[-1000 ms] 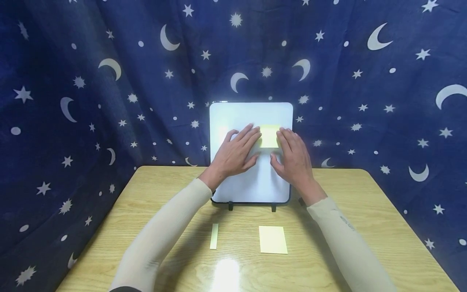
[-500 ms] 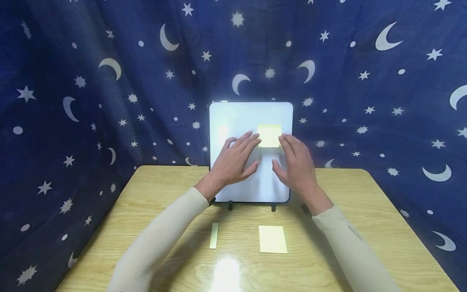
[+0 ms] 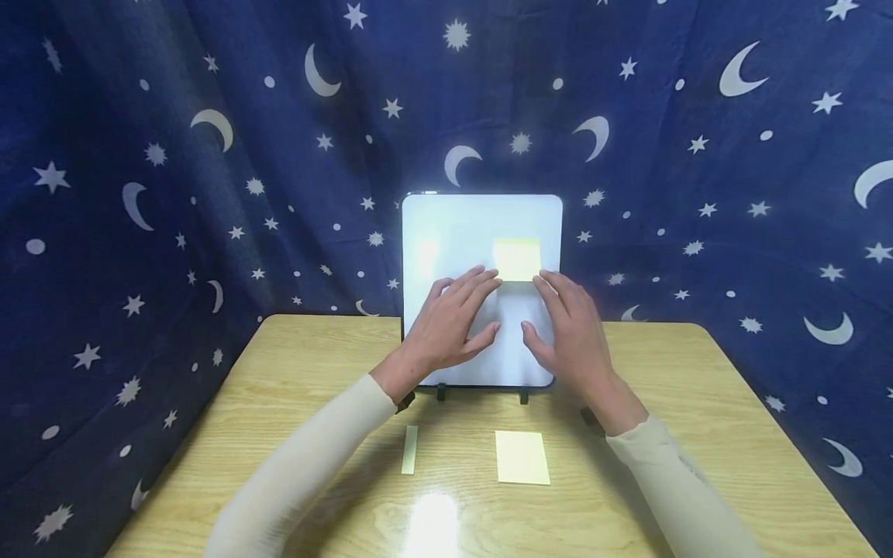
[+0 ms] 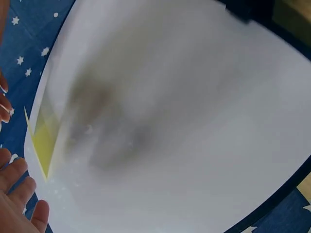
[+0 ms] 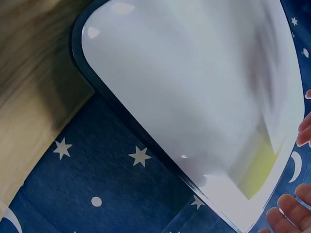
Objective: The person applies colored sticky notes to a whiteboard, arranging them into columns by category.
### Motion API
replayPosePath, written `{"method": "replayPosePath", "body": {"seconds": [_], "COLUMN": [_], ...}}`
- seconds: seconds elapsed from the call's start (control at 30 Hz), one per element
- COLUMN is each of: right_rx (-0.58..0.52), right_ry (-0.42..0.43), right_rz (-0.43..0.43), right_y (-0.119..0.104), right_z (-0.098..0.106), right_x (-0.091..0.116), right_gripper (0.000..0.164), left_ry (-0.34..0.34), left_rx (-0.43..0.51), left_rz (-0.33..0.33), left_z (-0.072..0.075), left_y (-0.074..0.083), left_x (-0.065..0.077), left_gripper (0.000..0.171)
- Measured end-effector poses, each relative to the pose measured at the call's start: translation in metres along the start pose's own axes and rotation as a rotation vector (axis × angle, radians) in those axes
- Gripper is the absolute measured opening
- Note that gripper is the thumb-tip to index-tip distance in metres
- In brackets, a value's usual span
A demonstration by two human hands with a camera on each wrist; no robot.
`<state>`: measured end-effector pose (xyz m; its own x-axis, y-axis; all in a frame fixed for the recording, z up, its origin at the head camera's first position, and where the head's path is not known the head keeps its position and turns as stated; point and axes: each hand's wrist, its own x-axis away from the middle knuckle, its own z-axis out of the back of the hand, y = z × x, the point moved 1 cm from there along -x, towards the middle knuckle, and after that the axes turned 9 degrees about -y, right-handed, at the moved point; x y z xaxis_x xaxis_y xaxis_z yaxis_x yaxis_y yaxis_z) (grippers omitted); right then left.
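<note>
A yellow sticky note [image 3: 517, 258] is on the upper right of a small whiteboard [image 3: 446, 225]. In the left wrist view the note [image 4: 44, 145] stands out from the board at one side. My left hand [image 3: 449, 322] is at its lower left corner, fingers extended and thumb spread. On the other side my right hand [image 3: 575, 325] has its fingertips by the lower right corner, fingers slightly bent. Neither hand grips anything. In the right wrist view, bent-back paper of the note [image 5: 262, 167] shows beside the right fingers [image 5: 291, 211].
The whiteboard stands upright on black feet [image 3: 524, 397] at the back of a wooden table [image 3: 335, 349]. Nearer lie a square yellow sticky note [image 3: 522, 458] and a narrow pale strip [image 3: 409, 449]. A blue star-and-moon curtain [image 3: 279, 155] hangs behind and at the sides.
Both hands have slid down from the note's upper sides to its lower corners. The note stays in place on the board. The papers on the table have not moved.
</note>
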<state>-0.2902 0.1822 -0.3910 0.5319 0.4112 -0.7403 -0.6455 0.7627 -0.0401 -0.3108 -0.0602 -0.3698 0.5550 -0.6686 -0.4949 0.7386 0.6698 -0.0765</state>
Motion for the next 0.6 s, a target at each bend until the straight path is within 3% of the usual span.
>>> {"method": "replayPosePath", "body": {"seconds": [0.6], "right_rx": [-0.045], "right_ry": [-0.008], "right_rz": [0.012], "right_y": [-0.018], "right_z": [0.007], "right_x": [0.030], "right_gripper": [0.066], "left_ry": [-0.077], "left_rx": [0.098], "left_rz": [0.013], "left_z": [-0.007], "left_y": [0.029], "left_x": [0.036], "left_gripper": [0.063]}}
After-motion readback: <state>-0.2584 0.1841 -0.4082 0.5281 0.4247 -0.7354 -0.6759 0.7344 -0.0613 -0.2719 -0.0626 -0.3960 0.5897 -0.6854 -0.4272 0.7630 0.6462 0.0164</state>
